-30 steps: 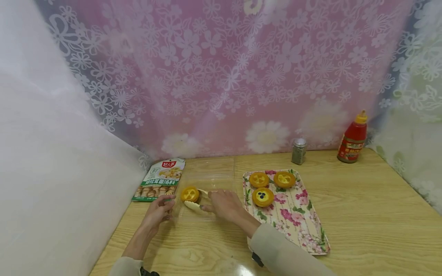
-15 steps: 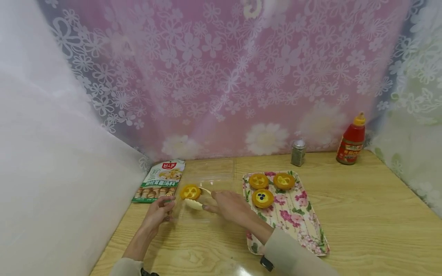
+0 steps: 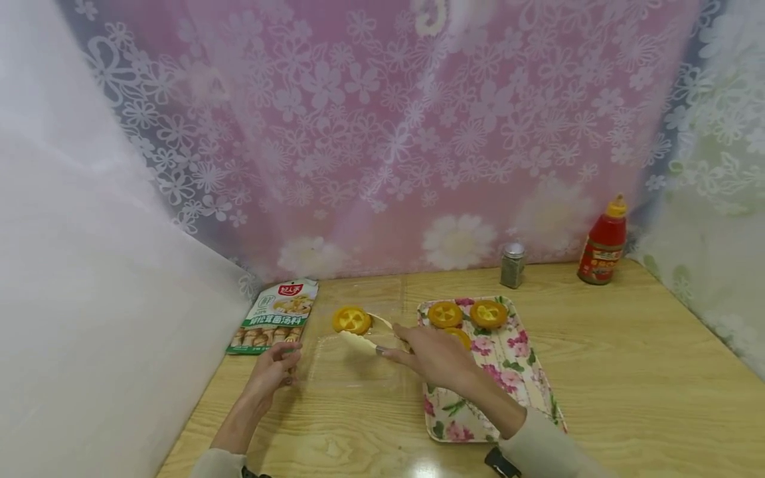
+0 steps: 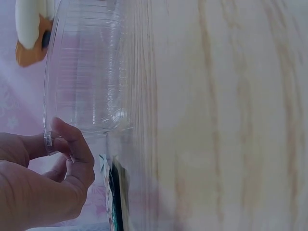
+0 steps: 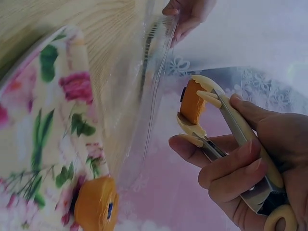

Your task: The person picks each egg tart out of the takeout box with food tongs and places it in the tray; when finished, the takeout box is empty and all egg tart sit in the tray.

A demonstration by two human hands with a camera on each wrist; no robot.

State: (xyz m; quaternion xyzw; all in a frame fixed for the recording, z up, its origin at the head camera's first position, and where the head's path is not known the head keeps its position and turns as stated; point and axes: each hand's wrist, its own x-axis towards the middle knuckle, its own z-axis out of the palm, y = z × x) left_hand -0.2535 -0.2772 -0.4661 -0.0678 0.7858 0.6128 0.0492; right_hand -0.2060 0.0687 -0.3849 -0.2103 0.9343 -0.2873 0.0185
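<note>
My right hand (image 3: 433, 355) holds cream-tipped kitchen tongs (image 5: 236, 120), their tips clamped on an egg tart (image 3: 352, 320) with yellow fruit pieces on top. In the right wrist view that tart hangs tilted on its side relative to the camera, clear of the rim of a transparent plastic container (image 3: 352, 378). My left hand (image 3: 269, 375) pinches the container's left edge between thumb and fingers, as the left wrist view shows. On a flowered tray (image 3: 454, 418) lie more tarts (image 3: 445, 314); my right hand partly covers the nearest one (image 3: 459, 336).
A green-and-white food pouch (image 3: 277, 315) lies just left of the container. Behind the tray stand a small spice shaker (image 3: 512, 265) and a red sauce bottle (image 3: 602, 245). Floral curtain (image 3: 382, 166) closes off the back of the wooden table.
My right hand has moved rightward, lifting the tart in the tongs from the container's left part toward its middle. The left hand keeps its hold. My view has shifted slightly.
</note>
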